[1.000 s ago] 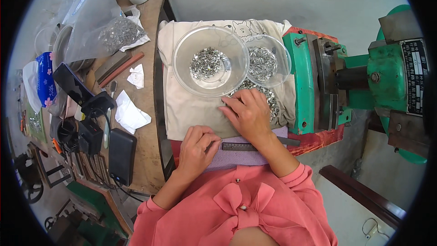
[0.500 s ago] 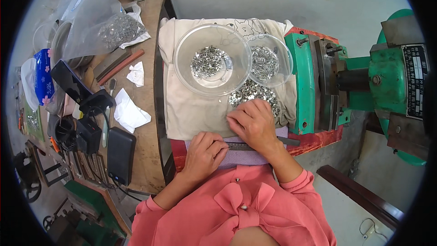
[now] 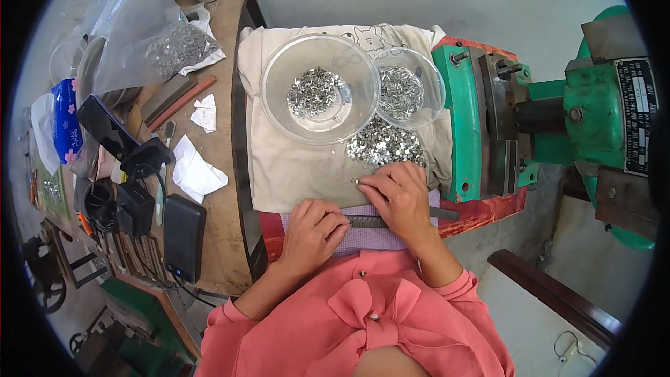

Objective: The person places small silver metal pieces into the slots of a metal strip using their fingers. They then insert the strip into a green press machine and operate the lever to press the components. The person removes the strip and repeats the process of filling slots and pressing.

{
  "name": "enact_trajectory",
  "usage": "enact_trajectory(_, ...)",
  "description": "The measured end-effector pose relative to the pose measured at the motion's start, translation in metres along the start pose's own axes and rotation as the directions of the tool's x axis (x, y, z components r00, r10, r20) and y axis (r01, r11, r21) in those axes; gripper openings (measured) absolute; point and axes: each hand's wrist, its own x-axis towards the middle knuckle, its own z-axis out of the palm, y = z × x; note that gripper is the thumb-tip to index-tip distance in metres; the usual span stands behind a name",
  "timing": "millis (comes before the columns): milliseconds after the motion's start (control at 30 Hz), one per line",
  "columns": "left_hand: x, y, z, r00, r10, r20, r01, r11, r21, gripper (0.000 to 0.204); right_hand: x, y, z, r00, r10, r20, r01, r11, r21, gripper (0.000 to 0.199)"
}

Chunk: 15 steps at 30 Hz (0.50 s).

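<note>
Metal pieces (image 3: 386, 146), heaped within reach: right hand (image 3: 400, 194) pinches one; left hand (image 3: 312, 227) closes on dark bar (image 3: 368, 221), seemingly steadying it.

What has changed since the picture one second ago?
The right hand has drawn back toward the person, uncovering more of the loose pile of small silver metal pieces; a tiny shiny piece shows by its fingertips, grip unclear. The left hand has shifted slightly right, up to the dark flat metal strip. Both round clear plastic tubs stayed put.
</note>
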Motion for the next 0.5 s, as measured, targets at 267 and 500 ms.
enact_trajectory(267,-0.002,0.0,0.003,1.0,-0.026,-0.018,0.026,1.0,-0.003,0.018,-0.006,0.001,0.0,1.0,0.011,-0.017,-0.011,1.0,0.0,0.013)
enact_trajectory(500,-0.001,0.001,0.005,0.998,-0.057,-0.025,0.057,0.998,-0.009,0.022,0.0,-0.006,0.011,0.996,-0.015,-0.093,0.011,0.999,-0.044,0.017)
